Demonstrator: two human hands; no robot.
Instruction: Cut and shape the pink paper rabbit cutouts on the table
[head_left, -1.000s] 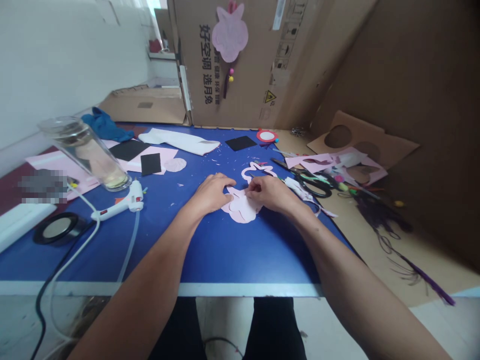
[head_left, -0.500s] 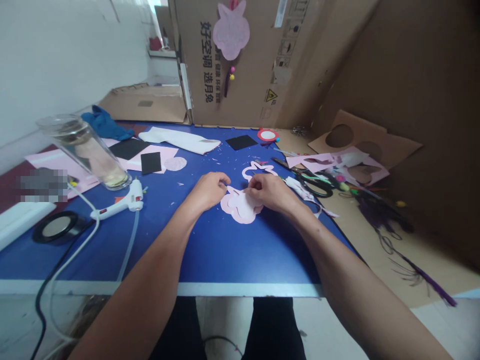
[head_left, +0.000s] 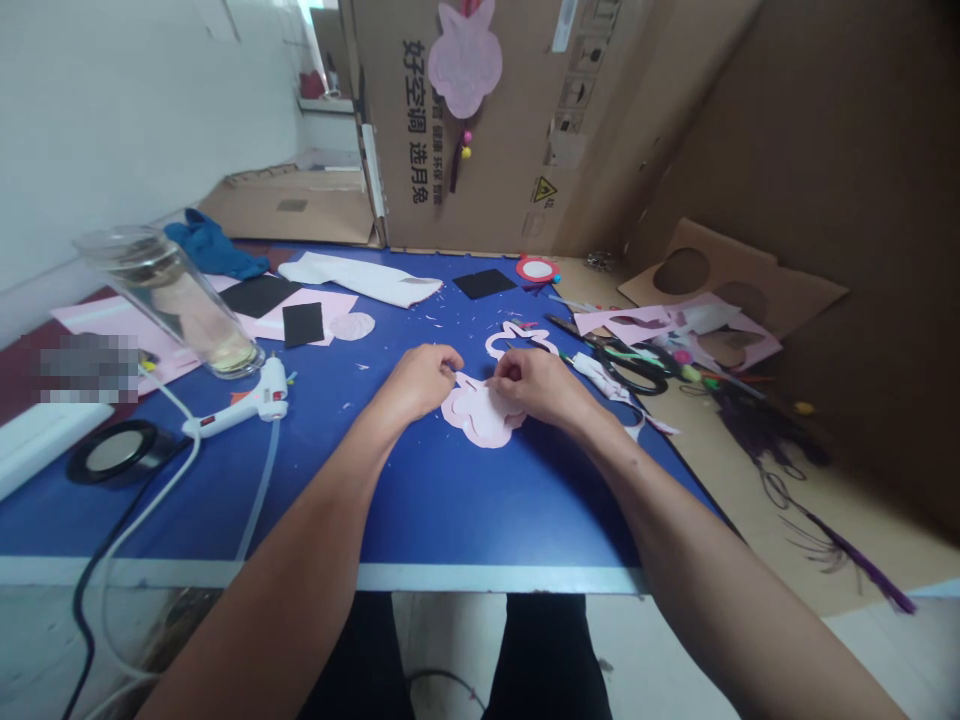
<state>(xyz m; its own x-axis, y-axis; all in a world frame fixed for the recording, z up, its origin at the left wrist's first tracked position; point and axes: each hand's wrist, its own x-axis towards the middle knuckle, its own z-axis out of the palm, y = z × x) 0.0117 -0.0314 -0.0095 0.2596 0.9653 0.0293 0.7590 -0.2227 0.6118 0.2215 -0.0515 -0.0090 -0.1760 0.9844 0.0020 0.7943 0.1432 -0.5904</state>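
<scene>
A pink scalloped paper cutout lies on the blue tabletop, with a smaller, paler layer over it. My left hand pinches its upper left tip between thumb and fingers. At its upper right edge my right hand is closed, fingertips together on the paper. Just behind my right hand rests a white-and-pink paper outline, partly covered by that hand. A similar pink paper shape with beads and a dark tassel hangs on the cardboard ahead.
On the left are a white hot glue gun, a glass of water and a black tape roll. Scissors, paper scraps and purple tassels lie on the right. A black square sits further back.
The view has shifted very slightly. Both hands stay in the same place on the pink paper cutout.
</scene>
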